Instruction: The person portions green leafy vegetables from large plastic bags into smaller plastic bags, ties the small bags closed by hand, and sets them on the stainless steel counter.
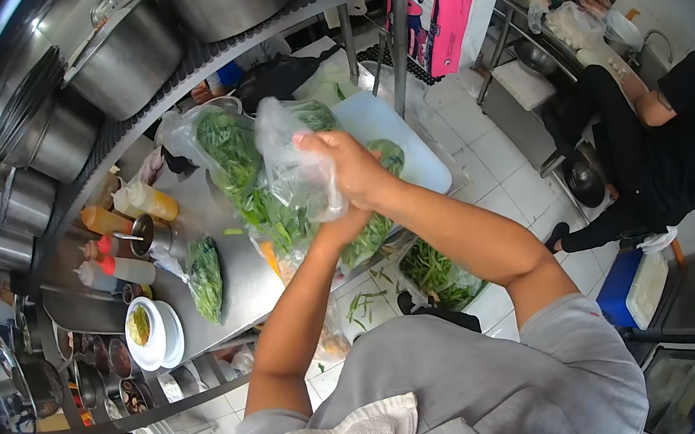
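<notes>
My right hand (343, 162) is closed around the gathered upper part of a clear plastic bag (288, 141). Close beneath it, my left hand (348, 222) meets the bag, its fingers hidden behind the right hand and the plastic. Green leafy vegetables (287, 230) show under the clear plastic below my hands. Another bag of leafy greens (227, 149) lies just to the left, and more bagged greens (388, 156) are on the right, by a pale blue-white tray (427, 166). A smaller tied bag of greens (205, 279) rests apart on the steel counter (243, 295).
A shelf with steel pots (128, 57) overhangs the counter. Sauce bottles (128, 270) and white plates (170, 332) stand at left. A crate of greens (440, 275) and loose leaves (364, 303) are on the floor. A co-worker in black (666, 141) is at the right.
</notes>
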A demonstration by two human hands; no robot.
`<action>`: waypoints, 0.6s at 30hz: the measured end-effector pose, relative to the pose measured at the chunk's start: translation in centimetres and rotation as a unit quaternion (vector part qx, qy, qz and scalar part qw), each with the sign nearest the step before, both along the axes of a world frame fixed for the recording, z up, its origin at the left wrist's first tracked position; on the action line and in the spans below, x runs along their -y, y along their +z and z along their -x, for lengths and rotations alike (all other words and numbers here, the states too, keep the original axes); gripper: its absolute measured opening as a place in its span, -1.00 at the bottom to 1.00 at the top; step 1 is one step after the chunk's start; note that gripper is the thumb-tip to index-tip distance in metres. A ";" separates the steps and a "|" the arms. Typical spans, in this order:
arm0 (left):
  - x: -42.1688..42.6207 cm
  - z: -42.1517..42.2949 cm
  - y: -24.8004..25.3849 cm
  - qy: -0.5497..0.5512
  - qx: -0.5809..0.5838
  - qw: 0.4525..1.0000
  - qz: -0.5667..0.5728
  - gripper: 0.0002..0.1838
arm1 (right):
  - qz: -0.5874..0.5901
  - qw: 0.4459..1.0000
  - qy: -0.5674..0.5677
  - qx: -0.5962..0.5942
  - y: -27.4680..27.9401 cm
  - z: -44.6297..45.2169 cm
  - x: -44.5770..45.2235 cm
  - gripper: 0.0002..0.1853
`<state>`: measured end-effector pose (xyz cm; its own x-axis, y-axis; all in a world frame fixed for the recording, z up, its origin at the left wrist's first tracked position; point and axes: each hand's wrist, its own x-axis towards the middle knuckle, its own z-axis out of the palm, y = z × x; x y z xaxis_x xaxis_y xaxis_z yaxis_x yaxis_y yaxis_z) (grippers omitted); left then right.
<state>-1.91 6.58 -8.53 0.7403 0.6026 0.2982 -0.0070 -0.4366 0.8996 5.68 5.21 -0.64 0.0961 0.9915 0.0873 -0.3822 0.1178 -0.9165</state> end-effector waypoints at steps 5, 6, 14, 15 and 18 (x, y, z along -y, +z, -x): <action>1.3 0.1 1.1 0.037 -0.035 0.996 -0.074 -0.54 | -0.006 0.995 0.066 0.080 0.1 2.4 2.8 -0.48; 1.1 0.1 0.4 0.036 -0.035 0.996 -0.073 -0.54 | -0.006 0.995 0.065 0.079 -0.3 2.5 3.0 -0.48; -0.4 -1.4 -0.2 0.006 0.218 0.967 0.134 -0.61 | -0.193 0.967 0.036 0.160 2.0 -0.3 5.3 -0.51; -1.0 -1.6 0.0 0.037 0.232 0.971 0.042 -0.51 | -0.341 0.916 -0.093 0.188 2.0 -1.1 5.3 -0.54; -2.6 -1.3 1.2 0.059 0.001 0.974 -0.221 -0.40 | -0.109 0.988 0.088 -0.070 5.0 -4.6 7.5 -0.55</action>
<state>-0.60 9.18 -7.30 0.6725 0.4969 0.5485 0.0659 -0.7784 0.6243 10.24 -2.25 4.34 -0.0501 0.9533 0.2979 -0.5361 0.2260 -0.8133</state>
